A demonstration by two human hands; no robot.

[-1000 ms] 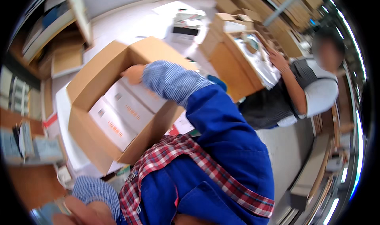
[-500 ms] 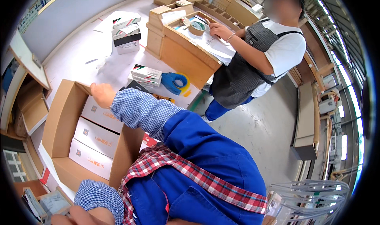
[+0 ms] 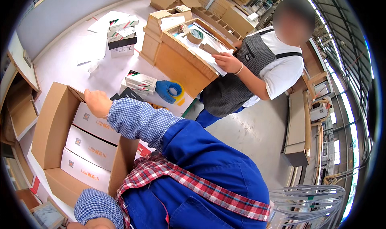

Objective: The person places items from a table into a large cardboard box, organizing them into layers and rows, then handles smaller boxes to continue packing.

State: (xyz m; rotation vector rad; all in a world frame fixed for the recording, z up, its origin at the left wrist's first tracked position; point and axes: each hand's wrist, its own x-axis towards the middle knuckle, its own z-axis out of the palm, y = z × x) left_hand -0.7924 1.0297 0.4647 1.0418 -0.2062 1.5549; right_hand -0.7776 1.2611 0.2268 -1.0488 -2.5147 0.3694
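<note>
An open cardboard box [image 3: 45,136] stands at my left, tilted in the picture. Several white cartons [image 3: 89,151] with orange print lie packed side by side inside it. My right hand [image 3: 97,103] is closed around the box's upper rim at the far corner; some of its fingers are hidden behind the wall. My left hand [image 3: 94,224] is low by the near end of the box, mostly cut off by the picture's lower edge, so its fingers do not show. Both forearms wear blue checked sleeves.
Beyond the box lie small white cartons [image 3: 140,81], a blue tape dispenser [image 3: 165,91] and another stack of boxes [image 3: 122,42]. A co-worker [image 3: 257,64] stands at a wooden desk stand [image 3: 181,54], holding a flat brown piece. A coil of grey strapping [image 3: 309,207] is at lower right.
The view has shifted slightly. My right hand stays at the box rim; my left hand has sunk further out of the picture. The co-worker's hand has drawn back toward their body with the brown piece.
</note>
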